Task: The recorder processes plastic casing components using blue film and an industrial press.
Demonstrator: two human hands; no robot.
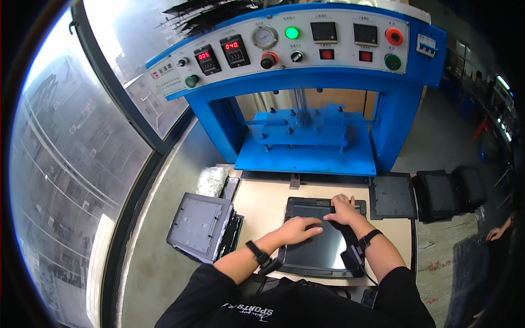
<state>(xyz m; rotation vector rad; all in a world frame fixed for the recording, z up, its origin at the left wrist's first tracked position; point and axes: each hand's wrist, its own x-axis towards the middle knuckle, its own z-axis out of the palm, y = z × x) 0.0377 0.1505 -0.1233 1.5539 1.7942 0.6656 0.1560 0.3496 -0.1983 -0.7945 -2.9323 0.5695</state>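
**Both hands flat on a dark panel in its frame, in front of the blue press**

The panel is a dark, smooth, slightly glossy rectangle seated in a thick black frame with rounded corners. It lies on the pale tan surface, just in front of the press and near the person's body.

The left hand rests palm down on the upper left part of the glossy face, fingers stretched and together; its grip is open, clamped on nothing. The right hand lies on the upper right corner of the frame, fingers spread flat over the edge; its grip is likewise open, pressing rather than grasping. Each wrist carries a black strap.

The blue press is painted metal with square columns and a flat bolted plate. Its white control fascia holds round buttons, a lit green lamp, a round gauge and red digit displays.

Left of the surface, a stack of grey moulded trays sits tilted, matte with ribbed relief. Behind it lies a crumpled white plastic bag. To the right, a flat dark grey plate lies on the surface's corner, and black frames are stacked beyond it.

Another person's hand shows at the right edge, well apart.
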